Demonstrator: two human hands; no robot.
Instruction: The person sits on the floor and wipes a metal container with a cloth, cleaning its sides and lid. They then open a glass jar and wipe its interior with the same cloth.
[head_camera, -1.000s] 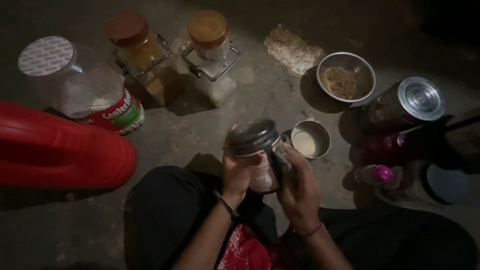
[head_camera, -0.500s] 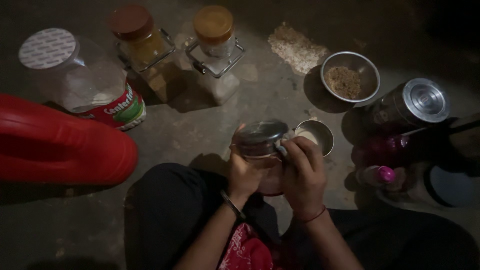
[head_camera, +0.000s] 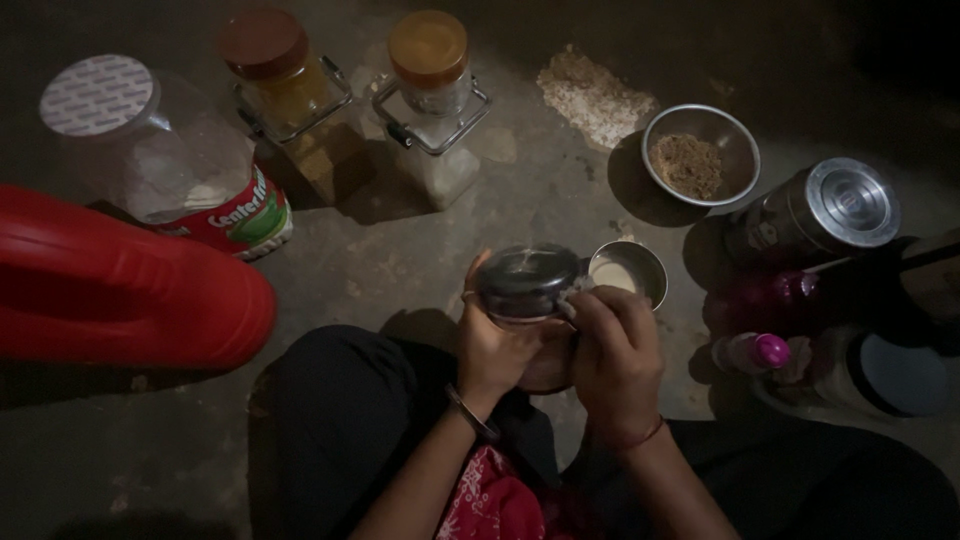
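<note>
Both hands hold a small glass jar with a dark metal lid (head_camera: 530, 285) over the person's lap, just above the floor (head_camera: 400, 270). The left hand (head_camera: 497, 345) is wrapped around the jar's body from the left, fingers closed on the glass. The right hand (head_camera: 617, 350) is closed on the right side, with its fingertips up at the rim of the lid. Whether the lid is tight or loose cannot be told in the dim light.

Just beside the jar, to its right, a small steel cup (head_camera: 630, 272) with a pale filling stands on the floor. Farther right and back sits a steel bowl of brown powder (head_camera: 700, 155), and next to it a small heap of pale crumbs (head_camera: 595, 95) lies on the bare floor. A steel canister with a ridged lid (head_camera: 815, 215) lies tilted at the right, with a pink-capped bottle (head_camera: 750, 352) in front of it.

At the back stand two clip-top glass jars, one with a brown lid (head_camera: 275, 65) and one with an orange lid (head_camera: 430, 70). To the left are a large clear plastic jar with a white lid (head_camera: 150, 150) and a red plastic container (head_camera: 120, 295) lying on its side.
</note>
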